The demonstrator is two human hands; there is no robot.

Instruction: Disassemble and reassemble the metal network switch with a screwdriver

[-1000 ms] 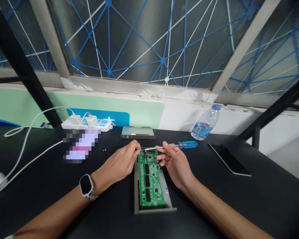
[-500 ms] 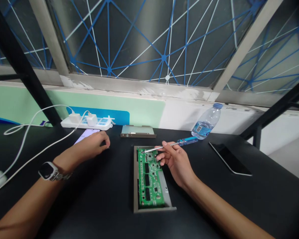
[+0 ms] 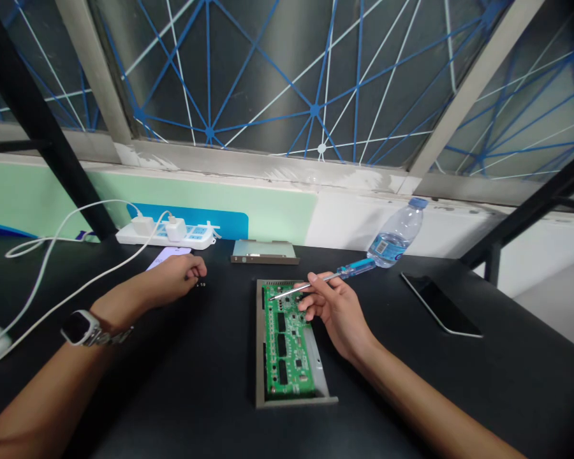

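A green circuit board [image 3: 287, 341] lies in an open grey metal case [image 3: 323, 376] on the black table. My right hand [image 3: 337, 312] rests at the board's far right corner and grips a screwdriver with a blue handle [image 3: 358, 266]; its tip touches the board's far left corner. My left hand [image 3: 172, 280] lies on the table to the left of the case, fingers curled together. What they hold, if anything, is hidden. Two tiny screws [image 3: 201, 284] lie just off its fingertips. A watch [image 3: 79, 326] is on that wrist.
A grey metal cover [image 3: 265, 252] lies behind the case. A white power strip [image 3: 165, 234] with chargers and cables sits at the back left, with a lit phone [image 3: 167, 255] under my left hand. A water bottle [image 3: 395, 239] and a dark phone [image 3: 440, 305] lie to the right.
My left hand left the screwdriver tip at the board and moved left to the table beside the small screws. The right hand kept the screwdriver and raised its handle slightly.
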